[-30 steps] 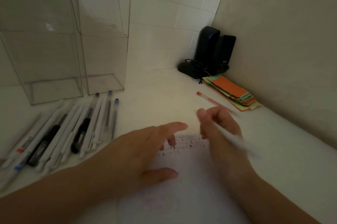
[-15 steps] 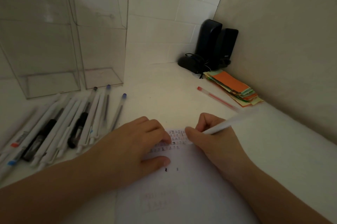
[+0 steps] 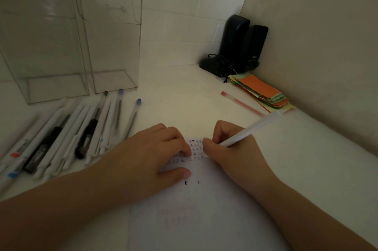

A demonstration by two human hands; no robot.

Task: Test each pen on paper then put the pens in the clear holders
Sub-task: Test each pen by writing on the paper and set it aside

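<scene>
My right hand grips a white pen in a writing hold, its tip hidden behind my fingers over the top of a white paper sheet with rows of small marks. My left hand rests on the paper, fingers bent down onto it beside the marks. Several pens, white and black, lie in a row at the left. A red pen lies alone at the right. Two clear holders stand behind the row.
Black speakers and a dark mouse with its cable sit in the back corner. A stack of coloured paper strips lies along the right wall. White walls close in the desk at the back and right.
My right hand swung the white pen round from a blurred pose into a writing grip at the paper's top. My left hand settled onto the sheet with fingers bent.
</scene>
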